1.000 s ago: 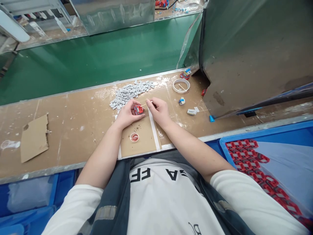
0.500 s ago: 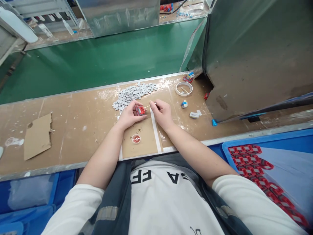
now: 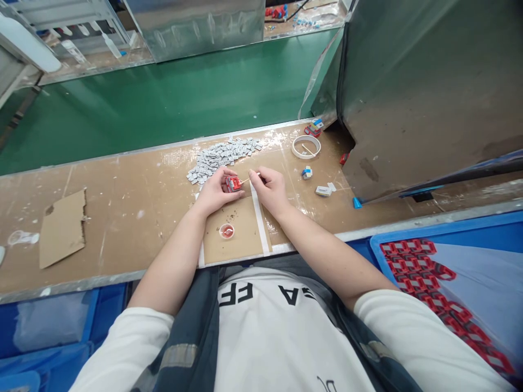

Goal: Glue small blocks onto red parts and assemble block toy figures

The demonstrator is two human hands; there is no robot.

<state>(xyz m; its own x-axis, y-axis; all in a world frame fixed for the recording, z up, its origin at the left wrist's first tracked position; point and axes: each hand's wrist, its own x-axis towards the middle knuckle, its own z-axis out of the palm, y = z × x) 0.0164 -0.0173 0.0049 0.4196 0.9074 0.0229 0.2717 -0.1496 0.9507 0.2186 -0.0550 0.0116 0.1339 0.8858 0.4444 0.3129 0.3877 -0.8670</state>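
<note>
My left hand (image 3: 215,195) is closed around a small red and grey plastic part (image 3: 233,184), its red face turned up toward me. Between the thumb and fingers of my right hand (image 3: 270,189) is a thin pale stick (image 3: 245,181), like a toothpick or swab stick. The stick's tip meets the red part at its right side. Below the hands, a small clear cup (image 3: 226,231) with some red liquid stands on a cardboard mat (image 3: 241,245) edged with white tape. Just beyond my left hand lies a heap of small grey tiles (image 3: 220,158).
A tape roll (image 3: 306,147) with a stick across it, a small blue-and-white piece (image 3: 306,172) and a white block (image 3: 323,191) lie to the right. A metal panel (image 3: 425,109) stands beyond them. A blue bin (image 3: 482,231) holds red parts. Torn cardboard (image 3: 63,230) lies left.
The stick's tip has come down onto the red part, which is tilted slightly differently in my left hand. Otherwise the view has only shifted slightly.
</note>
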